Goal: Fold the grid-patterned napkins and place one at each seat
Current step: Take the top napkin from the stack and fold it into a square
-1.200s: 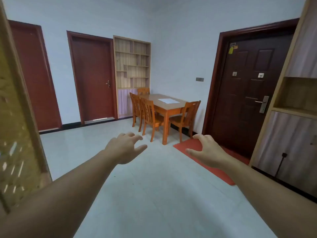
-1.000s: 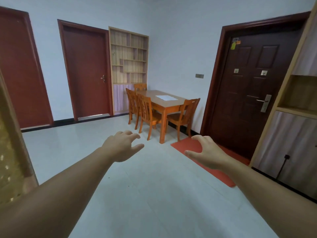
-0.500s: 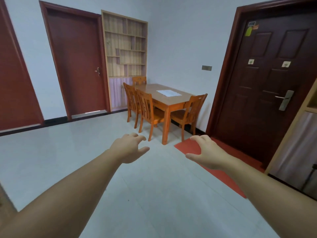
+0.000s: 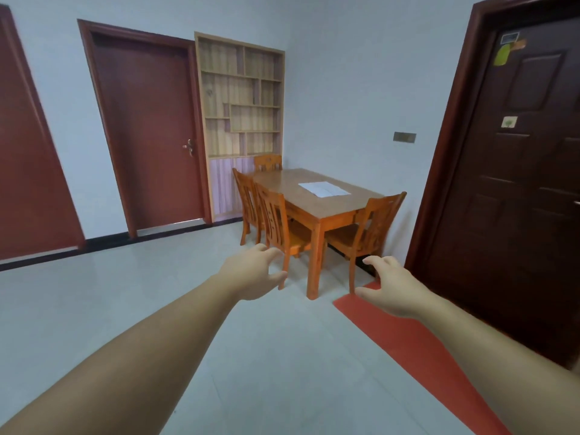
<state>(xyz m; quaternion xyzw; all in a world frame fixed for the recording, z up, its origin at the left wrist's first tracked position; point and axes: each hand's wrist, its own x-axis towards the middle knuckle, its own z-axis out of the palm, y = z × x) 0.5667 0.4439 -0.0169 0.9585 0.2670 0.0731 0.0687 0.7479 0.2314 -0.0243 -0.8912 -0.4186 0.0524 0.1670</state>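
A pale stack of napkins (image 4: 323,188) lies flat on the wooden dining table (image 4: 282,180) across the room; their pattern is too small to make out. Wooden chairs stand around the table: two on its left side (image 4: 270,211), one at the near end (image 4: 373,227), one at the far end (image 4: 267,161). My left hand (image 4: 252,273) and my right hand (image 4: 390,288) are stretched out in front of me over the floor, well short of the table, fingers apart and holding nothing.
Pale tiled floor lies between me and the table. A red mat (image 4: 408,346) runs along the dark door (image 4: 518,183) on the right. A red-brown door (image 4: 150,130) and a built-in wooden shelf (image 4: 241,98) stand on the far wall.
The view has moved forward and turned right toward the table, which looks larger now. The wooden partition on the left has left the view. Both hands stay outstretched and empty.
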